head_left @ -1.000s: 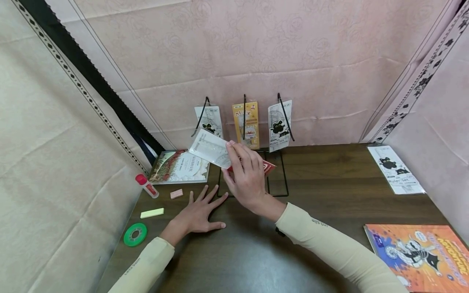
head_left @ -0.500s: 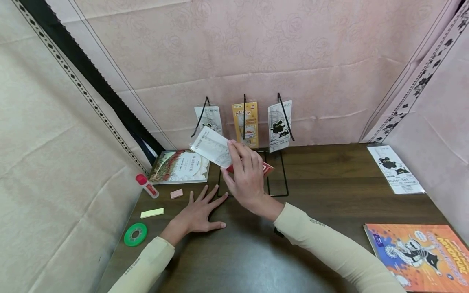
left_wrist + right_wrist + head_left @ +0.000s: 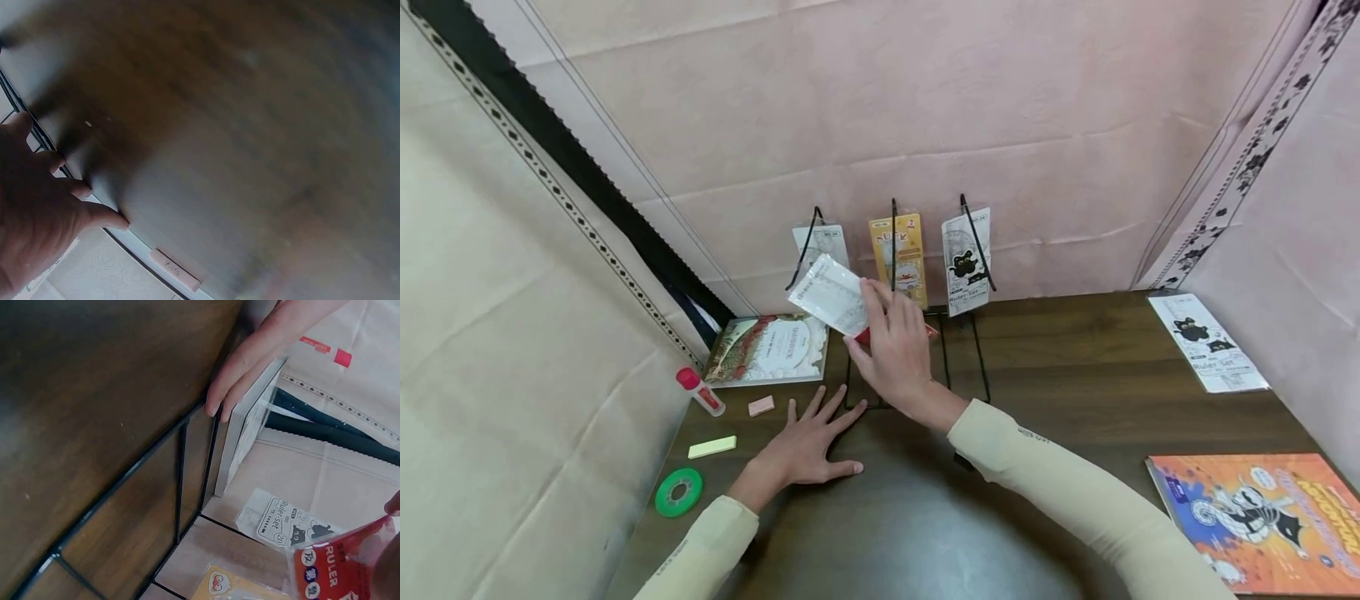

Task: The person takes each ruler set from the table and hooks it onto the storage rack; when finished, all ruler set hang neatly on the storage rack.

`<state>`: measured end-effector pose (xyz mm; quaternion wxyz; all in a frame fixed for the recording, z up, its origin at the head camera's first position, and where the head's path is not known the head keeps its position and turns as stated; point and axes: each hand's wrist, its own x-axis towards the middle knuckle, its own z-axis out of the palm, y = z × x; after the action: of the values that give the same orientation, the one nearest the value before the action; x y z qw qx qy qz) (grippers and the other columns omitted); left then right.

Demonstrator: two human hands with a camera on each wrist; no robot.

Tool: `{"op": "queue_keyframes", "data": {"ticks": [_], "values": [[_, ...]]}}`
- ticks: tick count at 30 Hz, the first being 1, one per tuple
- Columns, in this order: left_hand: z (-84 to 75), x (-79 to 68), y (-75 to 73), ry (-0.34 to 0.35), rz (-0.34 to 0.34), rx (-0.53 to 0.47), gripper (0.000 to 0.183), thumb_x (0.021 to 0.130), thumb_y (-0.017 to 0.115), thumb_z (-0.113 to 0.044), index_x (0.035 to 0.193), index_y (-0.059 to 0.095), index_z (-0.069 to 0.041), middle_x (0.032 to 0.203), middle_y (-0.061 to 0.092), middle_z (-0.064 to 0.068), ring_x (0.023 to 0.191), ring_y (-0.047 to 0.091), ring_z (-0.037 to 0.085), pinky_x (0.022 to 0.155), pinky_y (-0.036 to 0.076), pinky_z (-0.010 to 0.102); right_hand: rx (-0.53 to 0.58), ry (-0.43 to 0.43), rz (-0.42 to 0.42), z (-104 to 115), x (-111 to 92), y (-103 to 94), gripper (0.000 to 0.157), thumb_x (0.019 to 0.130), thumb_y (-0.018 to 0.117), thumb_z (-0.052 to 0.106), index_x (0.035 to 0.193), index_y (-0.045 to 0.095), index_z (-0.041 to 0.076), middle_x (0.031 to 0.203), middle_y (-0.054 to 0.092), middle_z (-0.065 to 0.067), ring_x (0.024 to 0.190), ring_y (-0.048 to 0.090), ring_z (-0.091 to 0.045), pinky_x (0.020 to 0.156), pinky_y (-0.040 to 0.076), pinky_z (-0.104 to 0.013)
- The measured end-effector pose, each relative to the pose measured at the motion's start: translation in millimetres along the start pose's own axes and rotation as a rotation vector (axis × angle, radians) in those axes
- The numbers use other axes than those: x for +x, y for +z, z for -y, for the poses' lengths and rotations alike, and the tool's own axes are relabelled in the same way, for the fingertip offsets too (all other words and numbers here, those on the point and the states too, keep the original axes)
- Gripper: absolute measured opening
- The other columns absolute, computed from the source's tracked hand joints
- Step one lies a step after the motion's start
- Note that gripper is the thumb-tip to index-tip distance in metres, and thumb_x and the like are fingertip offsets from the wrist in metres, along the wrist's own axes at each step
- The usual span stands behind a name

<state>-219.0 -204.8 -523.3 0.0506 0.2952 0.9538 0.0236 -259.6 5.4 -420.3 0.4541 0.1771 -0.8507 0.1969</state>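
My right hand [image 3: 892, 346] holds a flat ruler set packet [image 3: 830, 293] in front of the left hook of a black wire display rack [image 3: 982, 367]. Its pale printed side shows in the head view; in the right wrist view the packet [image 3: 334, 565] shows a red front lettered RULER. On the table lies my left hand [image 3: 805, 446], fingers spread, fingertips right at the rack's base. From the hooks hang a white ruler set [image 3: 829, 242], partly covered by the held packet, a yellow packet [image 3: 908, 262] and another white ruler set [image 3: 966, 271].
Left of the rack lie a picture book [image 3: 767, 354], a red-capped glue stick [image 3: 702, 393], a pink eraser [image 3: 761, 406], a pale yellow block [image 3: 712, 447] and a green tape roll [image 3: 678, 492]. At right are a white ruler packet [image 3: 1210, 343] and an orange book [image 3: 1262, 525].
The right hand has drawn slightly left with the packet, whose pale end now covers more of the left hanging set. The head view has shifted a little. The left hand has stayed put.
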Motion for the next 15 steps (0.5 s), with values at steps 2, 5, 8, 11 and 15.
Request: {"op": "queue_keyframes", "data": {"ticks": [2, 5, 8, 11, 15], "values": [[-1.1, -2.2, 1.0, -0.009, 0.0, -0.009, 0.091, 0.076, 0.045, -0.084, 0.152, 0.014, -0.045, 0.164, 0.009, 0.004, 0.149, 0.01, 0.044, 0.102, 0.016, 0.079, -0.015, 0.005, 0.008, -0.6, 4.2, 5.3, 0.092, 0.078, 0.075, 0.043, 0.152, 0.029, 0.013, 0.14, 0.049, -0.01, 0.112, 0.052, -0.029, 0.093, 0.044, -0.042], [-1.8, -3.9, 1.1, -0.012, -0.006, -0.018, 0.09, 0.076, 0.046, -0.083, 0.152, 0.013, -0.046, 0.164, 0.008, 0.004, 0.149, 0.009, 0.043, 0.103, 0.015, 0.079, -0.045, 0.027, 0.014, -3.1, 12.9, 11.5, 0.092, 0.077, 0.075, 0.043, 0.151, 0.03, 0.013, 0.139, 0.05, -0.009, 0.11, 0.052, -0.029, 0.09, 0.043, -0.041], [-1.6, -3.4, 1.2, -0.01, -0.012, -0.019, 0.09, 0.076, 0.046, -0.084, 0.152, 0.013, -0.046, 0.164, 0.008, 0.003, 0.149, 0.008, 0.042, 0.104, 0.015, 0.078, -0.074, 0.053, 0.026, -6.8, 22.2, 15.8, 0.091, 0.076, 0.076, 0.043, 0.15, 0.031, 0.014, 0.143, 0.046, -0.006, 0.114, 0.051, -0.028, 0.09, 0.043, -0.041], [-1.5, -2.6, 1.6, -0.009, -0.008, -0.021, 0.09, 0.076, 0.045, -0.084, 0.151, 0.013, -0.046, 0.164, 0.008, 0.003, 0.149, 0.008, 0.042, 0.104, 0.014, 0.078, -0.091, 0.066, 0.037, -10.7, 28.3, 20.7, 0.094, 0.074, 0.078, 0.042, 0.15, 0.031, 0.014, 0.143, 0.044, -0.005, 0.116, 0.05, -0.028, 0.09, 0.043, -0.042], [-1.0, -2.3, 1.5, -0.012, -0.003, -0.026, 0.091, 0.076, 0.046, -0.084, 0.151, 0.013, -0.046, 0.164, 0.008, 0.002, 0.149, 0.008, 0.042, 0.103, 0.014, 0.079, -0.091, 0.072, 0.048, -14.9, 33.9, 29.5, 0.096, 0.073, 0.079, 0.042, 0.151, 0.029, 0.013, 0.142, 0.043, -0.007, 0.117, 0.05, -0.028, 0.091, 0.043, -0.043]]}}
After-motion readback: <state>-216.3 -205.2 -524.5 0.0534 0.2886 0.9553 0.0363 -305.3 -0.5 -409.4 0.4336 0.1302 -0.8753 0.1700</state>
